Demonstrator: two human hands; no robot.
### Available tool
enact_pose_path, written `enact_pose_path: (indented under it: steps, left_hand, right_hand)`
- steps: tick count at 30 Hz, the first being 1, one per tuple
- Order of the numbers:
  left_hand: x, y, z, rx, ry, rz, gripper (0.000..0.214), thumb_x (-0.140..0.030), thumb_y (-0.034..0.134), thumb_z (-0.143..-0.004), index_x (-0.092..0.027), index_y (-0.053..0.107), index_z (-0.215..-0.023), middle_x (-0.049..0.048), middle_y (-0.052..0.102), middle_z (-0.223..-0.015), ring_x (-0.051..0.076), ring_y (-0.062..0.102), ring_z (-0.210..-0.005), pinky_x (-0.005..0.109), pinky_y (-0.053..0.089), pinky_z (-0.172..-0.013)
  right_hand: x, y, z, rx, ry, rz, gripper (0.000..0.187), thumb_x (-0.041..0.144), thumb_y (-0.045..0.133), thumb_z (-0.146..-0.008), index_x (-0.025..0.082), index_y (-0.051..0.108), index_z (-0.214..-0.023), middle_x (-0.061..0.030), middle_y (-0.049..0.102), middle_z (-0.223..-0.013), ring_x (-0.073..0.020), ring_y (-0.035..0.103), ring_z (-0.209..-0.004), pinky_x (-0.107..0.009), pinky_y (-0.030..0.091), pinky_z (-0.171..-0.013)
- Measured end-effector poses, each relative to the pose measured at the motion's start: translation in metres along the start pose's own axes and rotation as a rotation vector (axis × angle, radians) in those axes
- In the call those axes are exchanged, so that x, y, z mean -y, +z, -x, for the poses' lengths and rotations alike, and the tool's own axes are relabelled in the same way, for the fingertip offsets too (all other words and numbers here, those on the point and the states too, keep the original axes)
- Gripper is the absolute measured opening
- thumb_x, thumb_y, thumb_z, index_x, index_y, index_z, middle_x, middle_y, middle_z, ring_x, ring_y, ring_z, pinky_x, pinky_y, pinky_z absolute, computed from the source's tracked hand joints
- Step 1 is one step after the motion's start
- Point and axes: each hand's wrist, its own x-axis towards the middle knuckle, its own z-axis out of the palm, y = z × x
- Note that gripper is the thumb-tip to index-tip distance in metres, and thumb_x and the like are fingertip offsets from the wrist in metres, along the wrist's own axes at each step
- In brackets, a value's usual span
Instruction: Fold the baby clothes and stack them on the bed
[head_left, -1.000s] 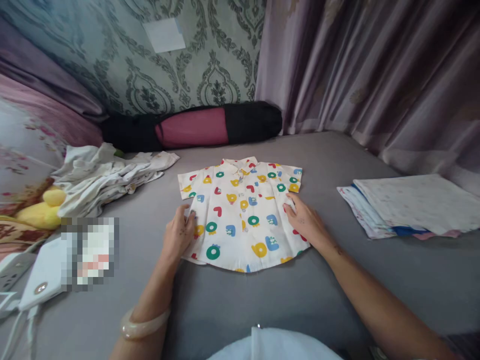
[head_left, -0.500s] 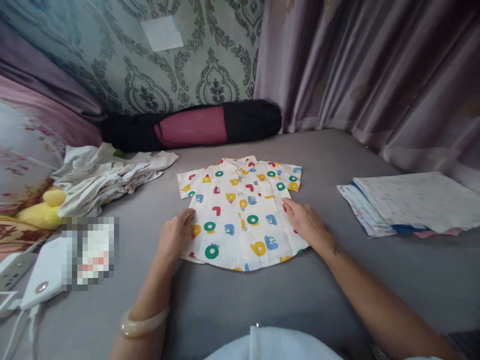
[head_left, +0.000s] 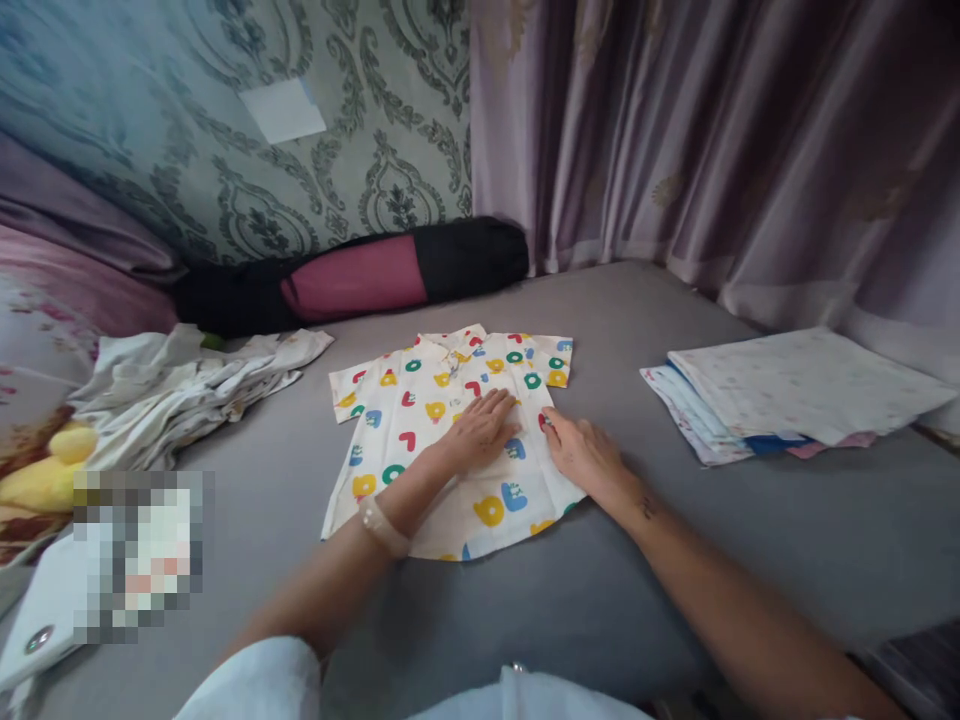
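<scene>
A small white short-sleeved shirt (head_left: 420, 430) printed with red, yellow, green and blue shapes lies front up on the grey bed sheet, its collar away from me. My left hand (head_left: 480, 432) rests flat on the middle of the shirt front, fingers stretched out, covering part of the button line. At the shirt's right side edge, my right hand (head_left: 586, 452) pinches the cloth between thumb and fingers. A pale bangle (head_left: 382, 528) circles my left wrist.
On the right lies a stack of folded clothes (head_left: 795, 390). A heap of light clothes (head_left: 180, 390) and a yellow plush toy (head_left: 52, 470) are at the left, near a white device (head_left: 56, 600). A black and pink long bag (head_left: 360, 275) lies along the wall.
My left hand has let go of the shirt's left side edge and moved right onto its middle, opening flat. My right hand stays at the right edge. The view has turned slightly right.
</scene>
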Motion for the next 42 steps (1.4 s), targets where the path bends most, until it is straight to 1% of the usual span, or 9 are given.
enact_pose_path:
  steps: [4, 12, 18, 24, 28, 32, 35, 38, 42]
  left_hand:
    - [0.004, 0.012, -0.05, -0.006, -0.089, -0.031, 0.058, -0.041, 0.023, -0.101, -0.011, 0.029, -0.15, 0.0148, 0.024, -0.159, 0.025, 0.018, -0.148, 0.044, 0.017, -0.12]
    - [0.033, 0.01, -0.119, -0.038, -0.208, -0.088, 0.059, -0.042, 0.02, -0.1, -0.011, 0.03, -0.15, 0.0136, 0.027, -0.159, 0.024, 0.02, -0.148, 0.042, 0.018, -0.12]
    - [0.045, 0.009, -0.143, -0.103, -0.237, -0.094, 0.058, -0.042, 0.022, -0.1, -0.01, 0.034, -0.147, 0.0165, 0.032, -0.156, 0.025, 0.026, -0.146, 0.043, 0.019, -0.119]
    - [0.048, 0.014, -0.146, -0.179, -0.225, -0.132, 0.052, -0.04, 0.026, -0.101, -0.01, 0.04, -0.142, 0.0166, 0.039, -0.151, 0.024, 0.033, -0.141, 0.04, 0.021, -0.117]
    - [0.035, 0.009, -0.143, -0.222, -0.226, -0.208, 0.044, -0.032, 0.027, -0.101, -0.009, 0.052, -0.128, 0.019, 0.05, -0.137, 0.026, 0.045, -0.127, 0.039, 0.032, -0.109]
    - [0.016, 0.0, -0.142, -0.126, -0.229, -0.241, 0.037, -0.02, 0.031, -0.098, -0.007, 0.053, -0.126, 0.0195, 0.054, -0.127, 0.027, 0.05, -0.12, 0.039, 0.039, -0.102]
    - [-0.002, -0.006, -0.144, -0.107, -0.176, -0.227, 0.035, -0.026, 0.038, -0.098, -0.009, 0.057, -0.121, 0.0162, 0.058, -0.124, 0.026, 0.052, -0.119, 0.035, 0.041, -0.101]
    - [-0.024, -0.01, -0.15, -0.091, -0.102, -0.194, 0.036, -0.034, 0.04, -0.098, -0.01, 0.061, -0.116, 0.0149, 0.061, -0.119, 0.025, 0.055, -0.117, 0.033, 0.042, -0.1]
    - [-0.053, -0.013, -0.158, -0.014, -0.137, -0.147, 0.042, -0.045, 0.048, -0.094, -0.01, 0.065, -0.111, 0.0168, 0.063, -0.117, 0.028, 0.057, -0.115, 0.034, 0.046, -0.096]
  right_hand:
    - [-0.001, 0.002, 0.001, -0.011, -0.012, 0.012, 0.039, 0.03, 0.029, -0.102, 0.024, 0.054, -0.13, -0.0111, 0.073, -0.1, -0.0252, 0.07, -0.09, -0.031, 0.045, -0.071]
    - [-0.002, 0.0, 0.003, 0.012, -0.025, -0.024, 0.039, 0.027, 0.026, -0.102, 0.021, 0.052, -0.13, -0.0103, 0.072, -0.103, -0.0244, 0.07, -0.091, -0.032, 0.046, -0.072]
    - [-0.001, -0.004, 0.004, 0.051, -0.029, -0.052, 0.039, 0.026, 0.026, -0.102, 0.02, 0.053, -0.129, -0.0124, 0.071, -0.104, -0.0249, 0.069, -0.093, -0.032, 0.046, -0.073]
    - [-0.012, -0.007, -0.005, 0.077, 0.022, -0.222, 0.034, 0.031, 0.038, -0.099, 0.021, 0.052, -0.128, -0.0119, 0.072, -0.101, -0.0253, 0.069, -0.093, -0.031, 0.046, -0.074]
    - [-0.024, -0.003, -0.013, 0.059, 0.064, -0.402, 0.033, 0.034, 0.044, -0.097, 0.016, 0.053, -0.123, -0.0098, 0.071, -0.094, -0.0227, 0.068, -0.089, -0.029, 0.046, -0.072]
    - [-0.032, 0.006, -0.02, 0.081, 0.038, -0.5, 0.029, 0.035, 0.048, -0.094, 0.015, 0.058, -0.113, -0.0054, 0.07, -0.081, -0.0187, 0.066, -0.074, -0.027, 0.045, -0.063]
    - [-0.034, 0.01, -0.023, 0.083, 0.022, -0.531, 0.028, 0.035, 0.05, -0.093, 0.015, 0.06, -0.11, -0.004, 0.069, -0.077, -0.0176, 0.065, -0.071, -0.026, 0.044, -0.06]
    - [-0.035, 0.011, -0.023, 0.069, 0.005, -0.545, 0.026, 0.034, 0.053, -0.092, 0.016, 0.061, -0.108, -0.0055, 0.071, -0.085, -0.0188, 0.067, -0.078, -0.026, 0.046, -0.064]
    - [-0.035, 0.013, -0.023, 0.048, -0.022, -0.576, 0.021, 0.03, 0.055, -0.091, 0.017, 0.062, -0.105, -0.0069, 0.071, -0.097, -0.0205, 0.067, -0.088, -0.028, 0.049, -0.072]
